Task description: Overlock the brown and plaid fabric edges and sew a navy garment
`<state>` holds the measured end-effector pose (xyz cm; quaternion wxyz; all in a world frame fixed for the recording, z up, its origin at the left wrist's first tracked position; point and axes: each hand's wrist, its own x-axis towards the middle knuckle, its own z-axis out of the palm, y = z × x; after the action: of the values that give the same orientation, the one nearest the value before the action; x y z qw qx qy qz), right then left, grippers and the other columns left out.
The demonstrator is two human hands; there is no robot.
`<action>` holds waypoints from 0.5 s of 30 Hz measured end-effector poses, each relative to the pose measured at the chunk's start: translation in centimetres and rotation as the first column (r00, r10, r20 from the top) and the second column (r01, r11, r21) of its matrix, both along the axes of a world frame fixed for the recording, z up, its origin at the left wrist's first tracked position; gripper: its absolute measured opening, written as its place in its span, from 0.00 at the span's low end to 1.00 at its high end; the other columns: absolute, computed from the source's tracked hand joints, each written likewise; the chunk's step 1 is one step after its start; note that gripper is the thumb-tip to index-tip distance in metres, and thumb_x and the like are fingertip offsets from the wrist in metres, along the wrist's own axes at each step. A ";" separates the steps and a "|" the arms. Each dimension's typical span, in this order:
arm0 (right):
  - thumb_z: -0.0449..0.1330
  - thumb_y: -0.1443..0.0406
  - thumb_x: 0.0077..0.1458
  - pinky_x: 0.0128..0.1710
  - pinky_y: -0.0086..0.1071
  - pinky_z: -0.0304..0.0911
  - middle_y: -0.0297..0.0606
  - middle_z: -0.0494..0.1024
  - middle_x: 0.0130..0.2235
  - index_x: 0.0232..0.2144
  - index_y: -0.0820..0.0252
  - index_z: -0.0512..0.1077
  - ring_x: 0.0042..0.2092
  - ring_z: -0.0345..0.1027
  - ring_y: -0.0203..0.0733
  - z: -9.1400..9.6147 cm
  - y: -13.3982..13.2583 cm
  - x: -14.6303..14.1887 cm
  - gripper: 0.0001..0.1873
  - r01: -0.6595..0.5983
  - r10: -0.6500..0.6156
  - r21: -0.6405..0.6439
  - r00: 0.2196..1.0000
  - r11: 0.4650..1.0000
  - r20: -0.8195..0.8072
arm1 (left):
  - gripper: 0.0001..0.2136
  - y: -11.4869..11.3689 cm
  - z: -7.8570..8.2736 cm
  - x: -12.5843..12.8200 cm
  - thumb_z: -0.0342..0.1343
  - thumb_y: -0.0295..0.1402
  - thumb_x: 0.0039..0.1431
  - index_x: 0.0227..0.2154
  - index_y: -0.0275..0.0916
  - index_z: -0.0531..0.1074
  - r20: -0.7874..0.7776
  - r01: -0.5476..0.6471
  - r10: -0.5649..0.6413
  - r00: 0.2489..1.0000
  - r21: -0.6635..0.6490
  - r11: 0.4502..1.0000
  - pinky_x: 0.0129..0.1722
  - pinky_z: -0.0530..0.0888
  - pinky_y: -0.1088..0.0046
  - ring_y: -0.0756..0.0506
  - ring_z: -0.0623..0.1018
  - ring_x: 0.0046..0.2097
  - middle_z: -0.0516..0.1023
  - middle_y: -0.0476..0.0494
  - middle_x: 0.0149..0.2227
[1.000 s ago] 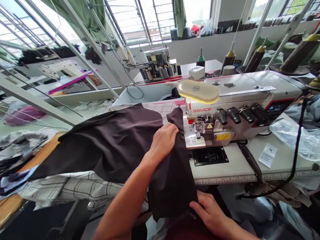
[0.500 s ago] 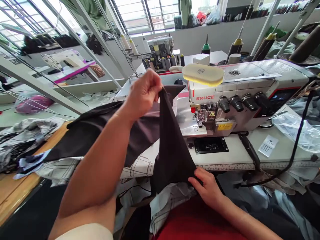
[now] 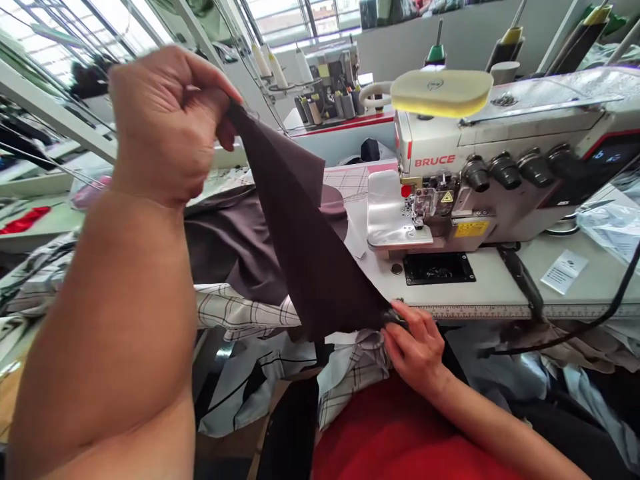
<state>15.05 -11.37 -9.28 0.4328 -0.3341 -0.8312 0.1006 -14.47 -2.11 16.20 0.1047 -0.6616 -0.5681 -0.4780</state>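
Observation:
My left hand (image 3: pixel 167 127) is raised at the upper left, pinching the top corner of a dark brown fabric panel (image 3: pixel 305 233). That panel stretches diagonally down to my right hand (image 3: pixel 413 350), whose fingers pinch its lower corner just off the table's front edge. More of the same brown cloth (image 3: pixel 225 247) lies in a heap behind the taut part. To the right stands a white BRUCE overlock sewing machine (image 3: pixel 480 160), its presser foot (image 3: pixel 423 207) a short way beyond the fabric and not touching it.
Plaid cloth (image 3: pixel 240 310) hangs below the table edge, near a ruler strip (image 3: pixel 500 311) along the white sewing table (image 3: pixel 500 287). A plastic bag (image 3: pixel 610 227) and a paper card (image 3: pixel 564 272) lie to the right. A second overlock machine (image 3: pixel 330 87) stands behind.
My left hand has risen and moved left, pulling the fabric taut into a long diagonal. My right hand has shifted slightly up and right, and my view has tilted down and closer.

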 end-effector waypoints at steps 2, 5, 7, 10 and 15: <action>0.58 0.72 0.53 0.50 0.38 0.60 0.42 0.70 0.49 0.37 0.59 0.69 0.49 0.64 0.45 -0.1 -0.6 0.7 0.09 -0.104 0.103 -0.006 0.989 0.995 -0.102 | 0.07 -0.1 -0.1 -0.1 0.54 0.30 0.58 0.35 0.32 0.73 0.006 -0.018 0.018 1.000 0.016 1.000 0.31 0.76 0.70 0.56 0.68 0.24 0.64 0.52 0.23; 0.52 0.69 0.58 0.35 0.29 0.64 0.36 0.73 0.33 0.34 0.59 0.65 0.34 0.66 0.36 -0.8 -1.5 0.6 0.03 -0.227 0.133 -0.410 0.960 0.883 -0.246 | 0.09 -0.3 -0.2 0.2 0.53 0.31 0.58 0.38 0.32 0.73 -0.007 -0.019 0.019 1.000 0.006 1.000 0.33 0.75 0.67 0.57 0.68 0.25 0.63 0.52 0.24; 0.50 0.66 0.60 0.27 0.25 0.60 0.31 0.68 0.26 0.34 0.60 0.65 0.27 0.61 0.32 -1.4 -1.7 -0.1 0.05 -0.232 0.028 -0.691 0.955 0.684 -0.294 | 0.12 -0.4 -0.3 0.6 0.51 0.33 0.59 0.39 0.29 0.72 -0.028 -0.029 0.028 0.999 -0.007 1.000 0.37 0.75 0.60 0.58 0.67 0.26 0.63 0.52 0.24; 0.53 0.64 0.58 0.30 0.25 0.61 0.32 0.69 0.29 0.40 0.60 0.67 0.30 0.63 0.33 -1.9 -1.5 -0.9 0.08 -0.294 -0.002 -0.818 0.941 0.495 -0.340 | 0.14 -0.5 -0.2 1.1 0.50 0.35 0.60 0.40 0.27 0.72 -0.030 -0.041 0.041 0.999 -0.001 0.999 0.39 0.73 0.53 0.58 0.67 0.26 0.63 0.52 0.24; 0.54 0.68 0.55 0.38 0.31 0.63 0.37 0.71 0.32 0.35 0.60 0.72 0.37 0.65 0.38 -2.1 -0.7 -0.1 0.07 -0.308 0.140 -0.612 0.942 0.728 -0.306 | 0.11 -0.6 0.0 1.1 0.53 0.33 0.58 0.38 0.30 0.74 0.026 -0.019 0.018 0.999 0.025 1.000 0.39 0.74 0.57 0.59 0.67 0.25 0.63 0.53 0.23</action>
<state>14.91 -12.10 -11.34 0.3706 -0.3455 -0.7197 0.4746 -13.34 -2.74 16.24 0.1100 -0.6488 -0.5694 -0.4928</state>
